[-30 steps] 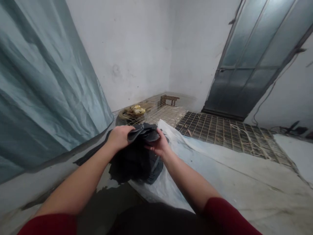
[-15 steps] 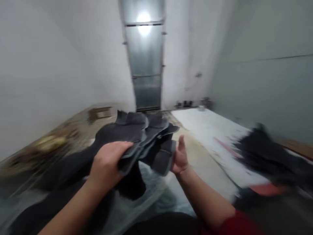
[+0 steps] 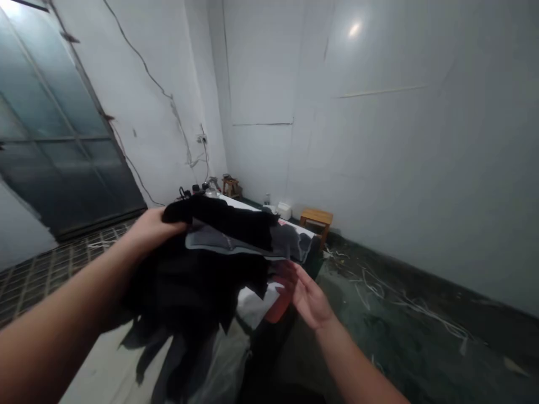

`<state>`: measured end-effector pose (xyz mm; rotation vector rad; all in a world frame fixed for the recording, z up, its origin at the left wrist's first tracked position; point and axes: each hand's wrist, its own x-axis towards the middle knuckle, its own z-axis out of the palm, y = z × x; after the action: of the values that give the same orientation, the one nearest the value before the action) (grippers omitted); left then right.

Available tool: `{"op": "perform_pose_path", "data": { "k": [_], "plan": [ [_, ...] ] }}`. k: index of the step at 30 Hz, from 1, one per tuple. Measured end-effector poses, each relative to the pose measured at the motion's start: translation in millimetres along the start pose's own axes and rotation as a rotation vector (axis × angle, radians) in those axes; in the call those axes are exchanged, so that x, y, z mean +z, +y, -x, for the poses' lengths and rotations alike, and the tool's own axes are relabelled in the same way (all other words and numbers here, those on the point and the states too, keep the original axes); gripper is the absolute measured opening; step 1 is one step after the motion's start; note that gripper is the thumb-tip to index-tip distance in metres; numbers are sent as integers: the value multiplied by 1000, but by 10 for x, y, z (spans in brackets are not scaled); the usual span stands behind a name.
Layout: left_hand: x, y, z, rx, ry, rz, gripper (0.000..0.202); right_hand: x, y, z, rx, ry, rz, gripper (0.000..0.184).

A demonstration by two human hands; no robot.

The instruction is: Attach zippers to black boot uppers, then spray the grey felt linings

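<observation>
A bundle of dark fabric pieces [image 3: 227,244], black and grey with pale edging along one layer, is held up in front of me. My left hand [image 3: 154,227] is closed on its left end, with the fingers hidden in the folds. At the right end, my right hand [image 3: 310,297] pinches the edge of the pieces between thumb and fingertips. Loose ends of the cloth hang below my left hand over a pale work surface [image 3: 105,365]. Something red [image 3: 278,306] lies under the bundle beside my right hand, partly hidden.
Beyond the bundle, the white tabletop [image 3: 240,205] runs toward the wall. A wooden stool [image 3: 318,217] stands past its right edge, near a white box [image 3: 284,210]. Loose pale cords [image 3: 379,292] lie on the dark floor to the right. A metal door [image 3: 76,146] is at left.
My view has swung right, from facing the door to the far corner and right wall. The fabric pieces have come along in my hands, now bunched with ends hanging down.
</observation>
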<state>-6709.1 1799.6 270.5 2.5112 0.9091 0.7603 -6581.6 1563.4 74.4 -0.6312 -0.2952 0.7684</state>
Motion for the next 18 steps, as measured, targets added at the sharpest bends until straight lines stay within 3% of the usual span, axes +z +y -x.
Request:
{"op": "perform_pose_path", "data": {
  "k": [2,5,8,10,12,14,18],
  "plan": [
    [104,413,-398,6,10,-16,29,-389,-311,-134,-44,104,44,47],
    [206,1032,-804,185,118,-185,36,-916,-702,-199,-80,287,95,46],
    [385,1514,-1006,396,235,-409,41,-1322,-909,-157,-85,450,100,46],
    [629,1695,-1070,521,215,-511,43,-1501,-931,-109,-80,530,93,46],
    [1010,1748,-1091,641,80,-568,40,-1606,-889,-63,-64,591,92,46],
    [1512,1680,-1055,722,-102,-584,32,-1654,-816,-27,-20,628,102,47],
    [2614,1302,-806,752,-441,-601,25,-1749,-658,21,107,620,193,49]
  ]
}}
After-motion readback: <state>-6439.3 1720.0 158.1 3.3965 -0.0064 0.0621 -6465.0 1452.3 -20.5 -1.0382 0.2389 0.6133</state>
